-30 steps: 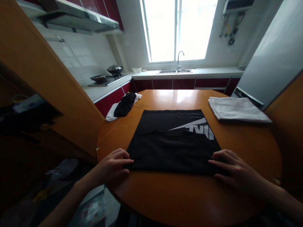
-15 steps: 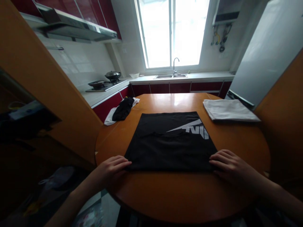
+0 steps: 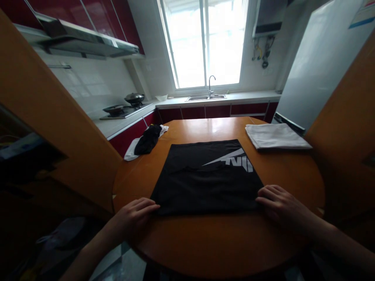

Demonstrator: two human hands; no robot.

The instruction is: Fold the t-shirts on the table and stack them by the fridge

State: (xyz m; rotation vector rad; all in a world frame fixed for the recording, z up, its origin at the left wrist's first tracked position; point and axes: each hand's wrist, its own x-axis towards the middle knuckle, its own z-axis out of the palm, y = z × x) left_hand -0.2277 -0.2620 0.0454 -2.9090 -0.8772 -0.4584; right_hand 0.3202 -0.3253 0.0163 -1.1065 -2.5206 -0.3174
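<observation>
A black T-shirt (image 3: 205, 187) lies folded into a flat, roughly four-sided shape on the wooden table (image 3: 222, 246). Its neckline curves across the middle, and part of a white print shows at the upper right. At the near left corner, my left hand (image 3: 137, 212) is closed on the fabric, thumb on top. My right hand (image 3: 277, 201) grips the near right corner in the same way, with its fingers bent over the edge. The undersides of both hands are hidden.
Folded white cloth (image 3: 277, 136) rests at the table's far right. A black and white heap of clothing (image 3: 148, 139) lies at the far left edge. Beyond are a stove with pans (image 3: 134, 98), a sink (image 3: 206, 97) and a fridge (image 3: 315, 66).
The view has shifted a little, so the whole scene sits slightly further left. Both hands stay at the T-shirt's near corners, and its folded shape looks the same.
</observation>
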